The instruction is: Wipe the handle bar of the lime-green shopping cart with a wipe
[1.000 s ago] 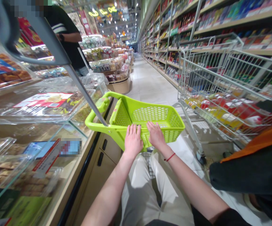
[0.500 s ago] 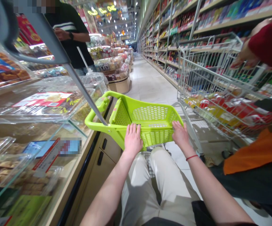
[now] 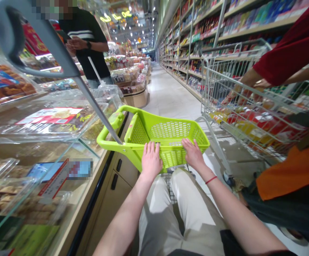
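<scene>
Head view: left hand point(image 3: 151, 160) and right hand point(image 3: 193, 154) lie open on a lime-green shopping basket point(image 3: 170, 130).

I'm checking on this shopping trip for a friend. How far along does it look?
Early, by the look of it. Done: only the mesh floor shows inside the lime-green plastic shopping basket. In hand: the left hand and right hand both rest on its near rim. Left: the aisle of stocked shelves runs on ahead, beside the glass display counter.
</scene>
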The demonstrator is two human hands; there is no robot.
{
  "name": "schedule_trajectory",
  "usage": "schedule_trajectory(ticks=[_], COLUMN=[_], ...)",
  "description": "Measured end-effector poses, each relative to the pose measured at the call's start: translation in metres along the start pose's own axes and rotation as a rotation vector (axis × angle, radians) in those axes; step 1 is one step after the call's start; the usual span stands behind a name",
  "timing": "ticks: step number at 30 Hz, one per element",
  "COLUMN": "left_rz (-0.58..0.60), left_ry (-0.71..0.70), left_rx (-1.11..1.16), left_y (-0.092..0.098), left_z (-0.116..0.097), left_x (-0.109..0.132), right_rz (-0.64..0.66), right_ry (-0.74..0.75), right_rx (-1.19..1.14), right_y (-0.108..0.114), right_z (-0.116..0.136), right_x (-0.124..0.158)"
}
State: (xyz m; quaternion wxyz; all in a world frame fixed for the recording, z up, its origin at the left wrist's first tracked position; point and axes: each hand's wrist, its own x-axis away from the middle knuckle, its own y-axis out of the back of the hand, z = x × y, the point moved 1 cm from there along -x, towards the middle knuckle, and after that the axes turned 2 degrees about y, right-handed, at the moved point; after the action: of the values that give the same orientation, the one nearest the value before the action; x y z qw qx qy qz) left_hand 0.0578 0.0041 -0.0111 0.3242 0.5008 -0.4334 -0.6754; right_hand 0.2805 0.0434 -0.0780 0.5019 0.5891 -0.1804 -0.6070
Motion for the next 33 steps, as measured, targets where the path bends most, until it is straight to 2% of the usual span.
schedule_trajectory(ticks=[5,8,11,14,19,22,24,27,31,33], left_rz=[-0.004,-0.008,-0.017,-0.027,-0.024,-0.023,-0.024,-0.025,-0.028,-0.036], left_ry=[-0.003,-0.001,-0.001,-0.004,-0.002,-0.001,-0.002,-0.003,-0.005,-0.006], left_rx=[-0.006,0.010,0.024,0.034,0.049,0.046,0.045,0.041,0.043,0.044], left_y=[-0.002,-0.003,-0.003,-0.003,-0.002,-0.001,-0.001,-0.001,-0.001,-0.002], left_z=[0.001,0.001,0.002,0.001,0.001,0.001,0.001,0.001,0.001,0.001], left_x=[0.000,0.000,0.000,0.001,0.000,0.001,0.001,0.001,0.001,0.001], right_rz=[-0.025,-0.049,-0.072,-0.085,-0.031,0.024,0.044,0.023,-0.029,-0.033], right_ry=[-0.153,-0.270,-0.385,-0.401,-0.214,-0.089,-0.046,-0.053,-0.175,-0.254], right_rx=[0.055,0.081,0.115,0.127,0.041,-0.031,-0.064,-0.060,-0.010,0.021], right_y=[0.010,0.011,0.008,0.001,-0.007,-0.006,-0.004,0.003,0.013,0.015], right_z=[-0.056,-0.070,-0.059,-0.033,0.010,0.017,0.009,-0.019,-0.065,-0.077], right_x=[0.018,0.023,0.020,0.012,-0.006,-0.012,-0.011,-0.001,0.016,0.021])
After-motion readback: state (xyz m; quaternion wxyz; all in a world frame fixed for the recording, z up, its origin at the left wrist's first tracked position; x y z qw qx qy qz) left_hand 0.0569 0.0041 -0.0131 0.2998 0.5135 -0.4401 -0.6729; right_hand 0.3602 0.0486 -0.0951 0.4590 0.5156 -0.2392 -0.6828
